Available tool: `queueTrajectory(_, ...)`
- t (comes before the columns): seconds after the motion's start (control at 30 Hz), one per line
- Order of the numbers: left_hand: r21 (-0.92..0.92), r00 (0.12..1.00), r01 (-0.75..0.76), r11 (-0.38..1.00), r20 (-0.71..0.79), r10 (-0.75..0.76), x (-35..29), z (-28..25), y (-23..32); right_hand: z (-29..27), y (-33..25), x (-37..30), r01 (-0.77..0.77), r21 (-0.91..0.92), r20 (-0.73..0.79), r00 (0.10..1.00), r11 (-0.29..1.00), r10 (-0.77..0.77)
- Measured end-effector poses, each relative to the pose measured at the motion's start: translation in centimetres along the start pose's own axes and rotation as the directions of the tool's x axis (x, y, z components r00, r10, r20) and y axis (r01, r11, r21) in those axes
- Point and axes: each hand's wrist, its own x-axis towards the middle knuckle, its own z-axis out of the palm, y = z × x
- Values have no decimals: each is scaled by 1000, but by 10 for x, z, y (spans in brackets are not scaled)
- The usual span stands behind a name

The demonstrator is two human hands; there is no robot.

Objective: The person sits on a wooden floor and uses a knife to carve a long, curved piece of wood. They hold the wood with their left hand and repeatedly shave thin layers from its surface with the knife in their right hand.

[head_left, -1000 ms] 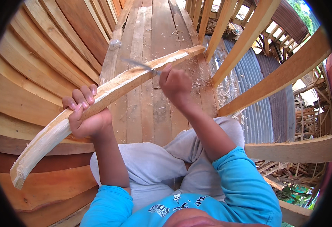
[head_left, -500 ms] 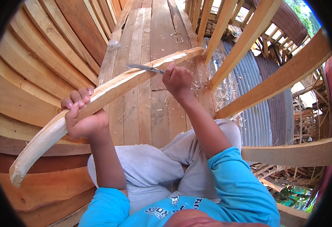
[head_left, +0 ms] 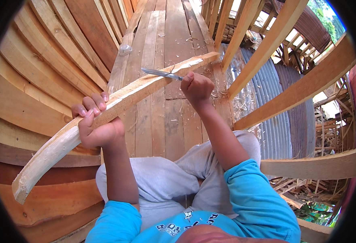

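Observation:
A long pale wooden pole [head_left: 139, 96] slants across in front of me, its near end at the lower left and its far end close to the railing posts. My left hand [head_left: 99, 123] is wrapped round it left of the middle, fingers over the top. In my right hand [head_left: 198, 87] is the handle of a knife [head_left: 157, 73]. Its blade lies across the pole's upper side, pointing left, with a thin wood shaving [head_left: 172, 68] curling beside it. The handle is mostly hidden in my fist.
Below lies a plank floor [head_left: 174, 121] scattered with shavings. Upright boards [head_left: 36, 101] form a wall on the left. Wooden railing posts [head_left: 263, 48] stand on the right, with corrugated metal sheets [head_left: 275, 109] beyond. A small clear plastic item [head_left: 125, 50] rests near the wall.
Both hands and the knife have shifted slightly right in the picture. A curled shaving now shows at the blade. The pole's far end has barely moved.

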Motion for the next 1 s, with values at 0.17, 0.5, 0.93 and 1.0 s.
queueTrajectory(0.17,-16,998,-9,1000,65,10,4,1,21,-13,39,31,-355,-267,152,903,896,403)
queueTrajectory(0.5,-21,999,-39,999,-2,39,12,-4,49,-50,16,43,-859,255,886,392,444,249)
queueTrajectory(0.93,-19,995,-57,998,77,58,5,2,48,-83,-72,31,-527,164,817,546,834,184)
queueTrajectory(1.0,-26,994,-56,998,95,58,3,6,47,-73,-63,26,-632,209,849,496,746,183)
